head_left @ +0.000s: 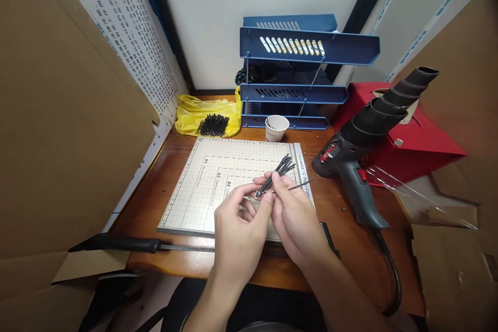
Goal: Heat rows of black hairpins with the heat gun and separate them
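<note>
A bundle of short, thin black pieces (285,165), like cut wires or tubing, fans up out of my right hand (296,215), whose thumb presses on it. A single thin black piece (301,184) sticks out sideways to the right, apart from the rest. My left hand (241,220) is closed, thumb and fingertips pinching at the bundle's lower, shiny ends; which pieces it grips is partly hidden. Both hands are over the gridded board of a paper cutter (190,187). Beyond them stands a white paper cup (275,132) with a few thin dark pieces inside.
More black pieces (213,125) lie on a yellow plastic bag (184,109) at the back left. Behind the cup is a blue tiered tray (290,94). A heat gun (360,166) and a red box (428,148) stand right. The cutter's black handle (128,243) juts left. Cardboard (58,114) walls the left side.
</note>
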Tool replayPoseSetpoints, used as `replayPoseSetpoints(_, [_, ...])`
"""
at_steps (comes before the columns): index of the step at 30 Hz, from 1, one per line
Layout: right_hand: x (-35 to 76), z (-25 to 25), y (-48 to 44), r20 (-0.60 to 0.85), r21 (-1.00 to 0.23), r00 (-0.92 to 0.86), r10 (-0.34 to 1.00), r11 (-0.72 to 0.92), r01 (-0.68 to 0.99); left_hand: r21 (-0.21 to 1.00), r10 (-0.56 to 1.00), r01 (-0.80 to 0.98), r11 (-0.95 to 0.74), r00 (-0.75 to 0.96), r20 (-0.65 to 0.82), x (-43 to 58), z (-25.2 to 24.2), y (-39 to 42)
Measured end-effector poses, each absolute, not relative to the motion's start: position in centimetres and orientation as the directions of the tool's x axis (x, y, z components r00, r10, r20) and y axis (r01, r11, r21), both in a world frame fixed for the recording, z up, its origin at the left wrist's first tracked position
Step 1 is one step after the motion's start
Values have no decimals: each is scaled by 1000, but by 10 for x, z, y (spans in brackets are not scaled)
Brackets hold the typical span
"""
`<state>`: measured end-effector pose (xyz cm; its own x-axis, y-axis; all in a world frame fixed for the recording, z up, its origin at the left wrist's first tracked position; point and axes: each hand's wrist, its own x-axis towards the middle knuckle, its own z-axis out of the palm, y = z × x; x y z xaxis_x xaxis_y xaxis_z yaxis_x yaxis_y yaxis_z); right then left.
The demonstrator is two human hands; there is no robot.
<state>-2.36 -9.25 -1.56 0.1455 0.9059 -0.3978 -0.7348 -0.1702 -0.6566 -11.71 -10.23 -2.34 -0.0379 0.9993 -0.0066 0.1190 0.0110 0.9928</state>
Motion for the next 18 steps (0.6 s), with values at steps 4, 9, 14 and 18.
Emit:
replayPoseSetpoints(4, [-23,-13,-94,-422,-667,145,895,-198,-719,973,988,195,-124,-64,139,-113,-26,-103])
replayPoseSetpoints(9, [-22,-10,-95,-478,-587,43,877,-283,-758,866,930,365,-340,-3,367,-110,-36,-105])
replayPoseSetpoints(14, [-19,-5,-94,-540,-484,-3,842,-312,-818,756,849,416,-505,82,522,-111,-44,-107])
replayPoseSetpoints(18, [-20,0,-93,-561,-475,-22,828,-343,-810,740,831,397,-542,127,541,-113,-43,-107])
